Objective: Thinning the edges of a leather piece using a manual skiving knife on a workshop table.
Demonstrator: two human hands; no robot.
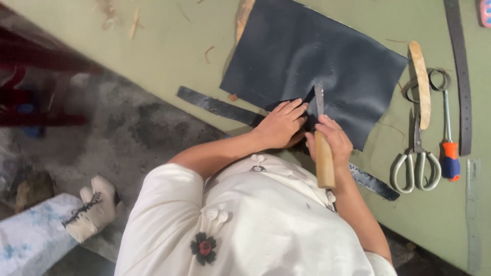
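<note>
Both hands work at the near edge of a dark leather sheet (312,56) lying flat on the green tabletop (169,46). The left hand (281,124) lies palm down with fingers spread, pressing on the sheet's near corner and grasping nothing. The right hand (330,139), just beside it, is clenched around the pale wooden handle of a cutting tool (323,153), whose narrow metal blade stands against the leather just beyond the fingertips of both hands. Under the hands a long dark leather strip (220,106) runs slantwise, reaching out past the left hand on one side and past the right forearm on the other. To the right of the right hand lie a pair of large grey scissors (415,166), and just beyond them a screwdriver (449,153) with an orange and blue grip. A pale wooden stick (420,82) rests above the scissors, near the sheet's right edge. Farther right a dark belt-like strap (460,71) runs along the tabletop, with a metal ruler (472,214) near it. Thin scraps (134,23) lie well beyond the left hand.
</note>
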